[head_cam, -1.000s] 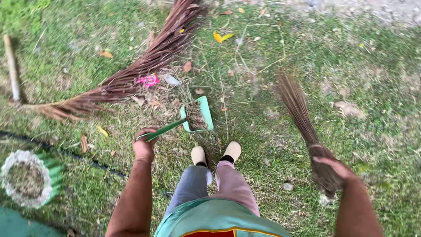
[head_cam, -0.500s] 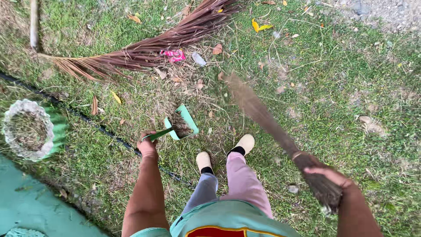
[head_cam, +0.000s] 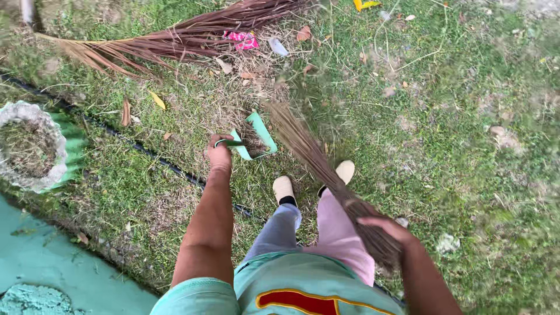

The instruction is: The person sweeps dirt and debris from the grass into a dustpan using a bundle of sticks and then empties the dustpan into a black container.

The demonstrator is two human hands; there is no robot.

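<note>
My left hand (head_cam: 220, 154) grips the handle of a green dustpan (head_cam: 252, 136) that rests on the grass with brown debris in it. My right hand (head_cam: 380, 227) holds the bound end of a brown stick broom (head_cam: 309, 150). The broom's bristle tips are blurred and reach the grass right beside the dustpan's open side. My two feet in pale shoes (head_cam: 284, 188) stand just behind the dustpan.
A dry palm frond (head_cam: 175, 39) lies across the grass at the top, with a pink wrapper (head_cam: 242, 39) and dead leaves near it. A black hose (head_cam: 134, 144) crosses the lawn. A round stone-edged planter (head_cam: 26, 146) sits at left, above a green painted slab (head_cam: 52, 274).
The broom has swung from the right side leftward across the grass to the dustpan. My left hand has kept the dustpan in place. The view has shifted right.
</note>
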